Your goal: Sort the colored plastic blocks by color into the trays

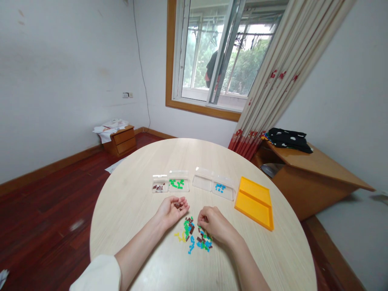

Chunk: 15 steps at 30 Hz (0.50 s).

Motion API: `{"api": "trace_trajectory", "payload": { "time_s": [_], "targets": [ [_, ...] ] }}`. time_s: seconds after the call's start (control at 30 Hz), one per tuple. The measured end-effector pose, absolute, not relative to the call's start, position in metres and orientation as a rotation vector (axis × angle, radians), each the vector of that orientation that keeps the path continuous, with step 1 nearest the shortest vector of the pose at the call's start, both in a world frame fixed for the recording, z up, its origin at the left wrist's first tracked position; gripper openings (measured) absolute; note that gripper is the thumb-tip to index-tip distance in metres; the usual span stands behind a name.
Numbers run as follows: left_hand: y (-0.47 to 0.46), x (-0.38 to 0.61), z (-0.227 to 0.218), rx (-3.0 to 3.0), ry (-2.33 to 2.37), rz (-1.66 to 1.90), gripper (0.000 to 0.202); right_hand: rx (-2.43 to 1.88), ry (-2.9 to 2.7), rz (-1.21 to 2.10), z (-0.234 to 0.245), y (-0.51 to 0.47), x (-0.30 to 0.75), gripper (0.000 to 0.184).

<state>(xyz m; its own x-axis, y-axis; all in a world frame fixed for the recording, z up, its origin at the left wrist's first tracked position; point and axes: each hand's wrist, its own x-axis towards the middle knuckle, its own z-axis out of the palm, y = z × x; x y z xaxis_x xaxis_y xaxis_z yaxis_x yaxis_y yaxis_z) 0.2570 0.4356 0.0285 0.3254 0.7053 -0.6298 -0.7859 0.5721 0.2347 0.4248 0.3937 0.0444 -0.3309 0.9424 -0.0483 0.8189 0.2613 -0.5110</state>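
My left hand (172,211) is turned palm up and cupped, with several small brown bricks (178,206) lying on the palm and fingers. Over the right side of a mixed pile of toy bricks (201,242), my right hand (214,223) has its fingertips pinched together; what they hold, if anything, is hidden. Brown, green and blue pieces make up most of the pile. A few yellow pieces (181,237) lie at its left edge. Beyond my hands, one clear box (160,178) contains brown bricks and another clear box (178,174) contains green ones.
A clear two-part container (202,181) holds blue bricks (220,188) in its right section. To the right lies a yellow divided tray (254,206). Everything rests on a round pale table (133,218). Behind it are a window and a curtain (281,81). A person (212,68) shows through the glass.
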Motion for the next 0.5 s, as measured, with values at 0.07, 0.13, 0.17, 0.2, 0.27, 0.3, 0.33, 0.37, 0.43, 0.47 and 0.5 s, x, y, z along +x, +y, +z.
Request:
{"api": "trace_trajectory", "payload": {
  "time_s": [0.07, 0.13, 0.17, 0.2, 0.27, 0.3, 0.33, 0.37, 0.43, 0.47, 0.5],
  "targets": [
    [0.4361, 0.2572, 0.0285, -0.114, 0.766, 0.98, 0.019, -1.633, -2.283, 0.654, 0.0438, 0.3936, 0.4243, 0.017],
    [0.4365, 0.2573, 0.0279, -0.102, 0.769, 0.98, 0.018, -1.637, -2.293, 0.612, 0.0426, 0.3937, 0.4239, 0.016],
    [0.4365, 0.2573, 0.0276, -0.099, 0.767, 0.982, 0.017, -1.641, -2.291, 0.582, 0.0418, 0.3939, 0.4238, 0.016],
    [0.4365, 0.2573, 0.0273, -0.099, 0.764, 0.985, 0.018, -1.646, -2.287, 0.554, 0.0409, 0.3941, 0.4237, 0.016],
    [0.4361, 0.2572, 0.0273, -0.107, 0.76, 0.992, 0.019, -1.655, -2.281, 0.511, 0.0395, 0.3947, 0.4236, 0.016],
    [0.4358, 0.2571, 0.0276, -0.113, 0.76, 0.994, 0.019, -1.655, -2.281, 0.5, 0.039, 0.395, 0.4236, 0.017],
    [0.4355, 0.257, 0.0281, -0.119, 0.763, 0.995, 0.02, -1.65, -2.284, 0.494, 0.0388, 0.3952, 0.4236, 0.018],
    [0.4353, 0.2569, 0.0288, -0.123, 0.765, 0.994, 0.02, -1.644, -2.287, 0.492, 0.0389, 0.3953, 0.4236, 0.019],
    [0.4349, 0.2568, 0.03, -0.126, 0.768, 0.992, 0.02, -1.644, -2.279, 0.498, 0.0394, 0.3952, 0.4237, 0.017],
    [0.4349, 0.2568, 0.0305, -0.126, 0.769, 0.991, 0.02, -1.649, -2.274, 0.505, 0.0398, 0.395, 0.4237, 0.015],
    [0.4349, 0.2569, 0.0307, -0.124, 0.771, 0.992, 0.02, -1.659, -2.269, 0.513, 0.04, 0.3948, 0.4235, 0.012]
  ]
}}
